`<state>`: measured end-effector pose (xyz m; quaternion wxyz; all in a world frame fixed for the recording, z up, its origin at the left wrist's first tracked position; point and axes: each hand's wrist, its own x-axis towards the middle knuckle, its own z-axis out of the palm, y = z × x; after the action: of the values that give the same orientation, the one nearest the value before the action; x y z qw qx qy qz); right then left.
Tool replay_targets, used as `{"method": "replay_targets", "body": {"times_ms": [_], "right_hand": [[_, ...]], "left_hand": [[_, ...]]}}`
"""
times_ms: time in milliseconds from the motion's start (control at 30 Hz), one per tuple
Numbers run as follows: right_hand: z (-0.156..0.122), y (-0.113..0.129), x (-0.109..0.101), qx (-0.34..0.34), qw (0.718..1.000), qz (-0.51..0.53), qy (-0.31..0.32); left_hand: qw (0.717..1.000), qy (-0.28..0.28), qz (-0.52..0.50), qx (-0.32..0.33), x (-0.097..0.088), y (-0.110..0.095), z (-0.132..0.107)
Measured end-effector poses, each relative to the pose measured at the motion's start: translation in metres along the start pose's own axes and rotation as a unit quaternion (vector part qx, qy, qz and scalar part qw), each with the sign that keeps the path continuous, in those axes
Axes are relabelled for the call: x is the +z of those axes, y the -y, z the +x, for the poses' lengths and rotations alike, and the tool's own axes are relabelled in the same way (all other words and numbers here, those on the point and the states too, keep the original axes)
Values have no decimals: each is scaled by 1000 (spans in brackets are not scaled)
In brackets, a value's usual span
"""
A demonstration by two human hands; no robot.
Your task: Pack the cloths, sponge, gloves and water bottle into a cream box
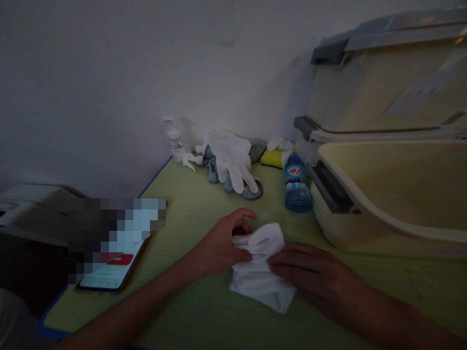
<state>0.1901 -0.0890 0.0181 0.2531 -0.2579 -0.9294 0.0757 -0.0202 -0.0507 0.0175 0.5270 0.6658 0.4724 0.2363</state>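
A white cloth (263, 267), bunched in loose folds, is between my two hands just above or on the green table. My left hand (228, 243) grips its left edge, thumb in front and fingers curled behind. From the right, my right hand (310, 270) holds the cloth's other side, its fingers pressed together and the thumb hidden. One upper fold stands up between the hands, while the lower layers hang or lie toward me.
On the green table (175, 209), a phone (116, 262) lies left. Behind are a clear pump bottle (177, 143), a white spray nozzle (191, 160), a white glove (231, 155) over grey fabric, a yellow sponge (272, 158) and a blue bottle (297, 187). Cream bins (350, 238) stand right.
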Motion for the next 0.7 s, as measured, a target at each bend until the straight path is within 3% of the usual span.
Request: {"method": "replay_targets", "body": {"times_ms": [200,367,533,700], "right_hand": [[-4,-3,3,-9,1000,-26,-5],[-4,-1,0,-14,999,-29,-24],[0,8,-5,45,998,41,19],[9,10,3,123,990,32,62]], "left_hand": [[994,6,-93,49,8,3,0],[996,18,-69,49,4,11,2],[994,56,-88,31,-2,14,4],[995,42,-86,38,0,17,5]]}}
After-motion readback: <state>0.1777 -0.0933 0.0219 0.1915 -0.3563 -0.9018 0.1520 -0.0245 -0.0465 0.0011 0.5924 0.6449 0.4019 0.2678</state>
